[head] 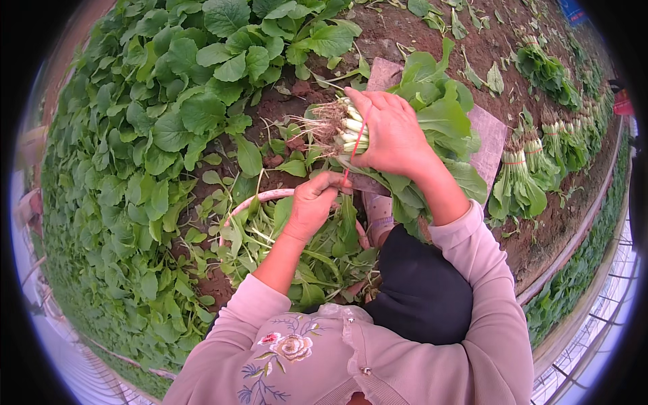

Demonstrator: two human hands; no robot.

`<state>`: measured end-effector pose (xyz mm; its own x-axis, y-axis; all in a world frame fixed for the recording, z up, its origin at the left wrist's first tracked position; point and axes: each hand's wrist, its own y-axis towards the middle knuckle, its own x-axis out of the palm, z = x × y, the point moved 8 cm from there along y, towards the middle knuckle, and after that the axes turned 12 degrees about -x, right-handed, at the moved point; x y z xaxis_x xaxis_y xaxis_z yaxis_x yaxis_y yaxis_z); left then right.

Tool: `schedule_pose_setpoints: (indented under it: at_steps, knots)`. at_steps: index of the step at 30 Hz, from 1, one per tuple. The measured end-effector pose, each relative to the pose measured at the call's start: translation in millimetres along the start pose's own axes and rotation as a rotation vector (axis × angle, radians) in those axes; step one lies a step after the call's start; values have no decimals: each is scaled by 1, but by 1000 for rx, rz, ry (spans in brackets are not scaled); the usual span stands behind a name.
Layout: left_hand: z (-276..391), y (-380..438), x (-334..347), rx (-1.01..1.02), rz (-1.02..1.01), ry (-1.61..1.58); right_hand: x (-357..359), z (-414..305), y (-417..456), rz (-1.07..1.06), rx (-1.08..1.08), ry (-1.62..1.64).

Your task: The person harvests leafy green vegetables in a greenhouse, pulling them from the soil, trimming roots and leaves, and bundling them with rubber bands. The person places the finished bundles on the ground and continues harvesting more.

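Note:
A bunch of leafy greens (pixel 445 116) lies across a flat board (pixel 488 136), its pale stems and hairy roots pointing left. My right hand (pixel 392 131) is closed over the stems near the roots. A thin red band (pixel 360 136) crosses the stems and runs down to my left hand (pixel 316 202), which pinches its lower end between thumb and fingers. Below my left hand a pink-rimmed basket (pixel 273 193) holds loose leaves and small plants. The underside of the bunch, under my right hand, is hidden.
Dense leafy plants (pixel 187 111) grow along the left. On the soil at right stand several banded bunches (pixel 515 177), with another bunch (pixel 549 76) lying farther up. Loose leaves (pixel 495 78) are scattered over the soil. My shoe (pixel 379 212) is beside the basket, near the board.

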<state>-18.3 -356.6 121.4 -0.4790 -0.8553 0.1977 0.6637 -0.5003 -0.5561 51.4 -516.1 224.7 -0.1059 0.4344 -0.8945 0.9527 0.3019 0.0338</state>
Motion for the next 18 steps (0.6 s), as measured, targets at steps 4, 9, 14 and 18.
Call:
schedule_pose_setpoints:
  at_steps: [4,9,14,18]
  knots:
    - [18,4,19,-46,-66,-86,1,6,2,-51,28,53]
    - [21,11,17,-254,-80,-267,-7,10,4,-136,29,140]
    - [51,17,9,-132,-6,-265,-10,7,2,-66,30,95]
    - [43,22,5,-116,-1,-268,-4,5,2,6,15,15]
